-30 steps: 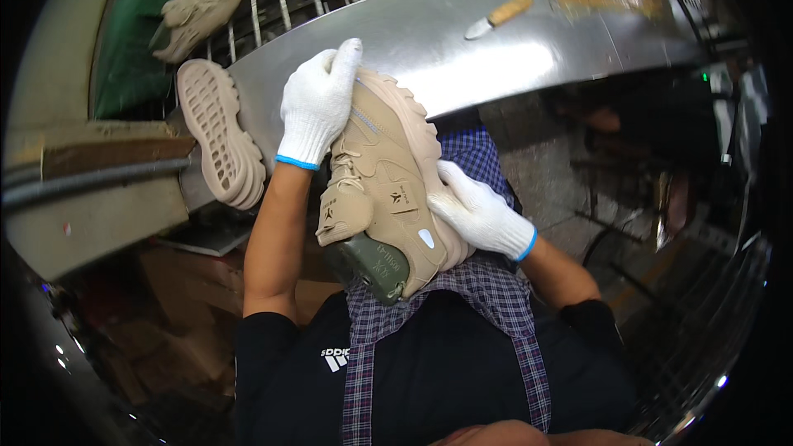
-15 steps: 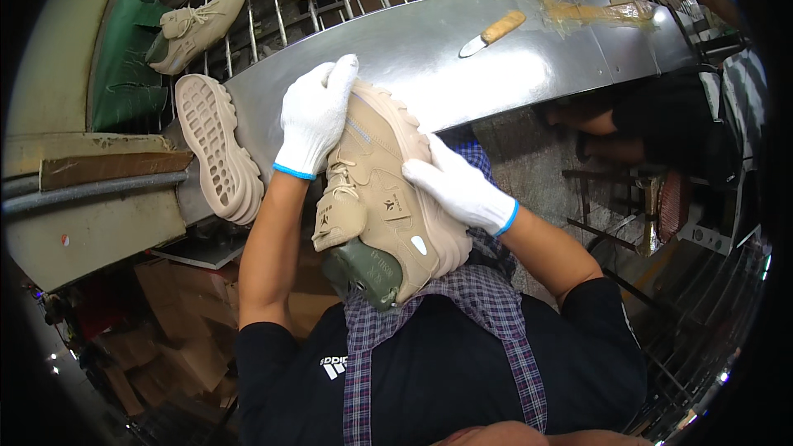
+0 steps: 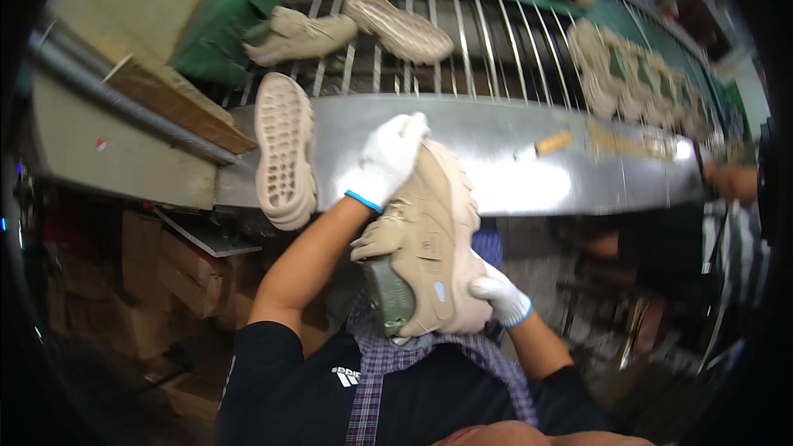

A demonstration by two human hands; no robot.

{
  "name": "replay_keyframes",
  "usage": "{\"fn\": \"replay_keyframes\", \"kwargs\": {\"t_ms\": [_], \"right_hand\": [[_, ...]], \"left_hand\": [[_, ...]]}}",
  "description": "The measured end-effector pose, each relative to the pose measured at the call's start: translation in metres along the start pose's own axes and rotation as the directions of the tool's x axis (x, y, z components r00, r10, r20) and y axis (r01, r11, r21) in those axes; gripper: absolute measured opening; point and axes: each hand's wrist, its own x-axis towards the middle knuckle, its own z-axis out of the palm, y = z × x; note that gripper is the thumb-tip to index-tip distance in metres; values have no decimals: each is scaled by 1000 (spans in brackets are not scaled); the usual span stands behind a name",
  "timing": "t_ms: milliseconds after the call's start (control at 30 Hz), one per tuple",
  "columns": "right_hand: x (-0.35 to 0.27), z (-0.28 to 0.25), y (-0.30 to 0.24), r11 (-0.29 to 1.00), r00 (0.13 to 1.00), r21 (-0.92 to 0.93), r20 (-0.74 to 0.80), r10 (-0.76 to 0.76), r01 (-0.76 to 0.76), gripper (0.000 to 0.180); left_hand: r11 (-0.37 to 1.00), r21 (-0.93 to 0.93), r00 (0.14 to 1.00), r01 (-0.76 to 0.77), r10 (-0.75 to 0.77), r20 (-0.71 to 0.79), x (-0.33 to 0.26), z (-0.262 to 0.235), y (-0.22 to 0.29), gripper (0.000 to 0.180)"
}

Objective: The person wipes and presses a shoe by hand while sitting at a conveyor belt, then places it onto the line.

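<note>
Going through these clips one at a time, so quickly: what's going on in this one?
A person in white gloves holds a beige shoe against their lap at a metal workbench. The left hand presses on its toe end by the bench edge, while the right hand cups the heel end, where a dark green last shows inside. A loose beige sole lies tread-up on the bench to the left, a small wooden-handled tool to the right. More shoes sit on the wire rack behind.

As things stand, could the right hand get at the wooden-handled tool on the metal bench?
Probably, but not freely: the right hand is gripping the beige shoe; the tool lies uncovered on the bench.
</note>
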Motion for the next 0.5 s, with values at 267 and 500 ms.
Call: {"fn": "replay_keyframes", "kwargs": {"t_ms": [267,500], "right_hand": [[83,-79,-192,960,912,-72,-302,-278,269,69],[193,-149,-304,-220,389,-910,72,-918,-350,63]], "left_hand": [[998,46,923,-33,48,-383,-23,-10,-14,40],[928,366,917,-72,206,-341,-77,-25,-33,31]]}}
